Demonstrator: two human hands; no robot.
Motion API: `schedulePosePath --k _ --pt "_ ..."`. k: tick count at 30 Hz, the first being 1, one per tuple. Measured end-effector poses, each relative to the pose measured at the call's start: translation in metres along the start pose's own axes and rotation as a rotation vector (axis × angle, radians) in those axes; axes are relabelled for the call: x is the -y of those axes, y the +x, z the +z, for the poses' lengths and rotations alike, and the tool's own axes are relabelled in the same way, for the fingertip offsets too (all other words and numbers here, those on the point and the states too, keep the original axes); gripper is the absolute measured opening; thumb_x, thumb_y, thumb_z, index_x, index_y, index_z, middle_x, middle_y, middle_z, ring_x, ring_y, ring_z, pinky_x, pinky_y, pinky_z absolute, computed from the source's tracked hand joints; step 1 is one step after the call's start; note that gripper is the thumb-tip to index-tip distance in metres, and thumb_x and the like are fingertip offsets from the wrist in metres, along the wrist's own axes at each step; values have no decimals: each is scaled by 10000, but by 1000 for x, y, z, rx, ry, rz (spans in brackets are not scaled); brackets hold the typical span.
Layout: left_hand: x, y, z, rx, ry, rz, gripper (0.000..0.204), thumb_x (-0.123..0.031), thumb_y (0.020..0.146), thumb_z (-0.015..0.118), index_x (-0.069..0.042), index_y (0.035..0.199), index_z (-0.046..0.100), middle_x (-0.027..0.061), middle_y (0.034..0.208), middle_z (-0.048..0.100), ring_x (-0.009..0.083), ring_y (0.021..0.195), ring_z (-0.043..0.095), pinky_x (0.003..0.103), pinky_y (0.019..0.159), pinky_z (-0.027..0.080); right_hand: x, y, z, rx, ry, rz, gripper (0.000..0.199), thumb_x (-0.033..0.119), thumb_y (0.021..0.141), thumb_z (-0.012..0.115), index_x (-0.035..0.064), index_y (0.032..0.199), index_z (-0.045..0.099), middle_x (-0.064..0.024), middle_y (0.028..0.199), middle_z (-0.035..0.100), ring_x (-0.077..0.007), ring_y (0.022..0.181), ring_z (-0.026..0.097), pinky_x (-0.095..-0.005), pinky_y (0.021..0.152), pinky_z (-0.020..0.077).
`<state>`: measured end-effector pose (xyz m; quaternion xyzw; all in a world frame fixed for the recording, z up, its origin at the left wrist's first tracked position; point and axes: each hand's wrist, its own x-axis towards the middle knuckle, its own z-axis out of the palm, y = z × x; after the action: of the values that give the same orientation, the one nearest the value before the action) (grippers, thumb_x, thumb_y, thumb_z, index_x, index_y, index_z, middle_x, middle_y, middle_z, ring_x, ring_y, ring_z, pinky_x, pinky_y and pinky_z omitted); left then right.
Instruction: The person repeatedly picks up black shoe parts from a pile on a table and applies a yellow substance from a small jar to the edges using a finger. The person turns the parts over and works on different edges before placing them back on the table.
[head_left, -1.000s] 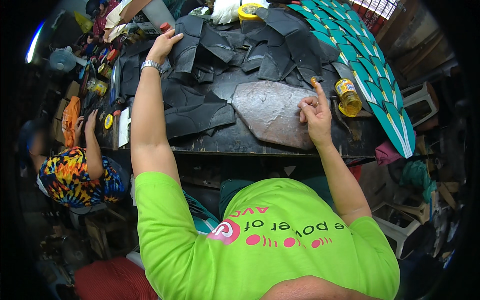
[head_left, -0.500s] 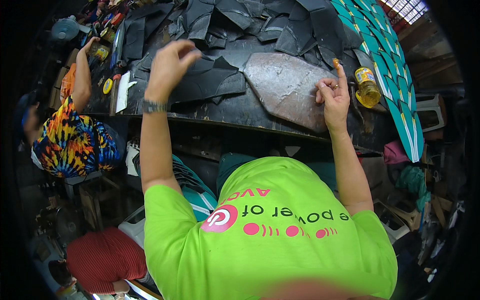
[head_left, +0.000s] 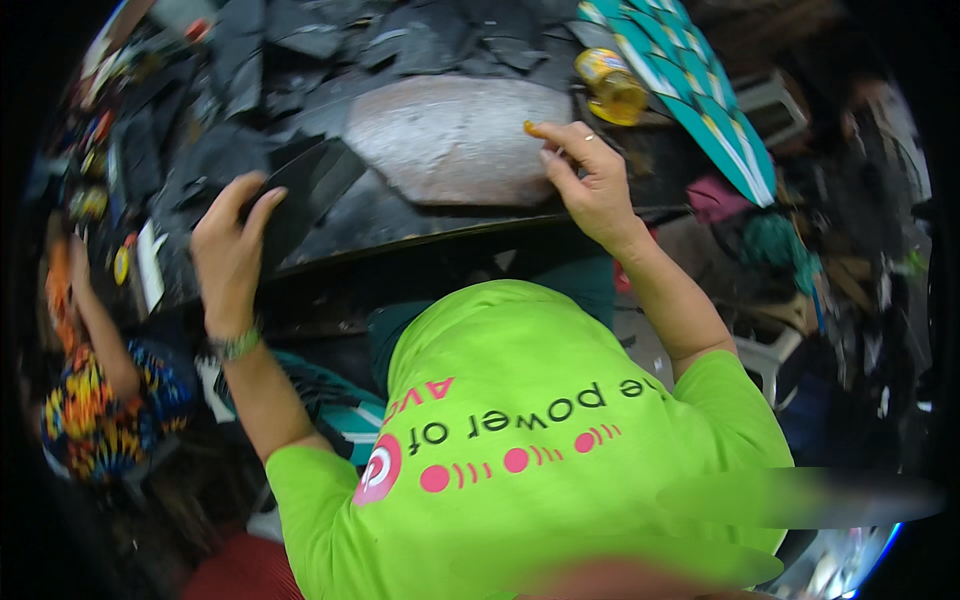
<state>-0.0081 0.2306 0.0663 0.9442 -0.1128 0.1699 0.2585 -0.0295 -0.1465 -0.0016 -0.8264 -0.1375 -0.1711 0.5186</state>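
The left hand [head_left: 232, 252] grips a flat black rubber-like sheet piece [head_left: 300, 195] at its near edge, fingers curled over it — the piece lies tilted at the near left of the dark workbench [head_left: 420, 225]. The right hand [head_left: 590, 180] pinches a small orange object [head_left: 530, 128] at the right edge of a rough grey stone slab [head_left: 455, 140]. A yellow tin [head_left: 612, 85] stands just beyond.
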Motion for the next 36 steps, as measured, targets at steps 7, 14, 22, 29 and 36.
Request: schedulePosePath --k 7,14,22,29,36 --pt "-102 -23 -11 38 38 318 209 -138 761 803 -43 927 718 76 743 605 241 671 585 360 634 451 0 -5 -63 103 -553 407 535 228 868 666 85 1360 516 -190 774 678 -400 757 663 -471 714 509" --pt "-138 -13 42 204 4 592 130 -189 825 731 -107 909 675 34 726 552 205 716 585 381 829 397 -20 25 -65 122 -847 372 557 281 860 660 85 1356 497 -255 923 695 -437 908 665 -519 819 514" --pt "-120 -6 123 204 -8 634 130 -215 839 716 -128 923 667 32 756 599 214 832 602 435 1010 373 6 18 -70 188 -924 408 417 259 853 655 63 1217 594 -234 919 703 -420 889 671 -510 799 521" --pt "-114 -8 117 303 -167 569 273 -205 827 747 -123 1056 623 30 778 651 205 790 610 427 982 386 40 -22 -56 371 -141 341 378 121 851 715 55 1220 661 -14 749 637 -124 613 559 -291 592 454" --pt "-129 -15 94 43 -327 559 289 -199 773 806 -106 999 650 36 819 660 220 806 628 389 906 426 19 -31 -12 241 430 365 663 -19 836 699 92 1449 476 -1 877 592 -61 760 512 -208 697 447"
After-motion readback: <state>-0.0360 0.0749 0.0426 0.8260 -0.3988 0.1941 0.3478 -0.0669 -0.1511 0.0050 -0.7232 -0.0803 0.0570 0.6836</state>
